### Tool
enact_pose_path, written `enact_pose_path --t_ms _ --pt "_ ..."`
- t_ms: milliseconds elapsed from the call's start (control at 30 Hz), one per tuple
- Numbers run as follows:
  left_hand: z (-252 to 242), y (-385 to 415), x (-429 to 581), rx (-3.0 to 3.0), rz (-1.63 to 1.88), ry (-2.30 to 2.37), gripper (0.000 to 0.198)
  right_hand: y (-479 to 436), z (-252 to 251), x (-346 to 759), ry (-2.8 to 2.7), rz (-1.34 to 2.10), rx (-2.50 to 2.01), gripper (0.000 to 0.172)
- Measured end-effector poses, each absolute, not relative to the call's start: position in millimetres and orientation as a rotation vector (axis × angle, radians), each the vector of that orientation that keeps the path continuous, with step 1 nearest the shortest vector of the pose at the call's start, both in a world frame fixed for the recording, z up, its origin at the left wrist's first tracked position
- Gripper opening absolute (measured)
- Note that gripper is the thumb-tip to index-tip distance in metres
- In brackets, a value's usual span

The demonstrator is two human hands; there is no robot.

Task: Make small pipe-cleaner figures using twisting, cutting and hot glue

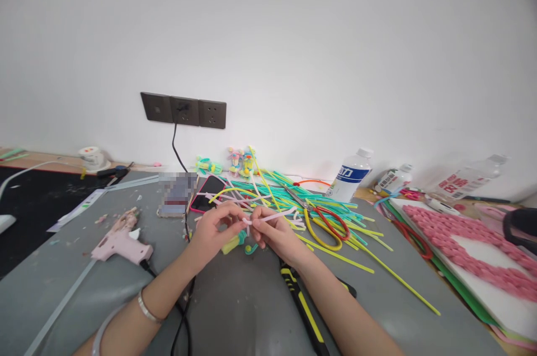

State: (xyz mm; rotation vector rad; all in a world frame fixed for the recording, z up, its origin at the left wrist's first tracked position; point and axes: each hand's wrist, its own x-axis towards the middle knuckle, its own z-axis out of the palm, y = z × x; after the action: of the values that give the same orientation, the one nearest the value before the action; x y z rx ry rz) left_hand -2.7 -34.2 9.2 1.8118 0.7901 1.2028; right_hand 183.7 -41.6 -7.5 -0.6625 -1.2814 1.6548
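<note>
My left hand and my right hand meet over the grey table, both pinched on a thin pale pink strip that runs right from my fingertips. Under my hands lie a small yellow piece and a teal curl. A heap of teal, yellow and pink strips spreads just behind my hands.
A pink glue gun lies at left, its black cable running toward me. A phone, scissors with red and yellow handles, a yellow-black tool, bottles, small finished figures and a white board with pink shapes surround them.
</note>
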Motion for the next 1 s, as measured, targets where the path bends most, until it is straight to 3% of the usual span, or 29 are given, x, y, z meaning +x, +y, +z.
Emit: enact_pose_path --t_ms 367,733,1000 --pt "11 -34 -2 1.543 1.026 0.754 0.028 -41 -6 185 -1.304 1.615 -0.667 0.033" --pt "11 -35 -7 1.589 0.752 0.509 0.026 -38 -7 195 -1.494 1.776 -0.558 0.033" --pt "11 -33 -3 1.392 0.899 0.693 0.036 -37 -9 194 -1.369 1.659 -0.559 0.027"
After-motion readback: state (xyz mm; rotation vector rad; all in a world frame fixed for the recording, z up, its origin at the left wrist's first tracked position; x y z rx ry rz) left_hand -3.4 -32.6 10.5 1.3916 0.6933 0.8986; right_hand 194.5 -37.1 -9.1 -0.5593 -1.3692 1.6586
